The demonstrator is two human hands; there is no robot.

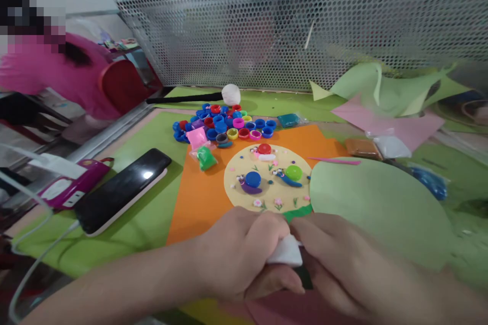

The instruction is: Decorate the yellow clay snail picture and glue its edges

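My left hand (247, 254) is closed around a small white piece (287, 253), soft-looking and perhaps clay or a packet; its far end is hidden in my fingers. Against its right edge, my right hand (335, 254) has its fingers curled and pressed together, seeming to pinch it. Just beyond both hands lies a cream paper disc (247, 162) on an orange sheet (183, 213). On the disc are bottle-cap snails with a blue cap (253, 179), a green cap (293, 172) and a red cap (264, 149), plus small flowers and grass.
Bottle caps (220, 126) are heaped behind. Clay packets in pink (197, 138), green (206, 158), teal (288, 120), brown (362, 148) and blue (430, 182) lie around. A black phone (122, 190) with cables sits left. A pale green disc (373, 203) lies right; a perforated metal panel (267, 25) stands behind.
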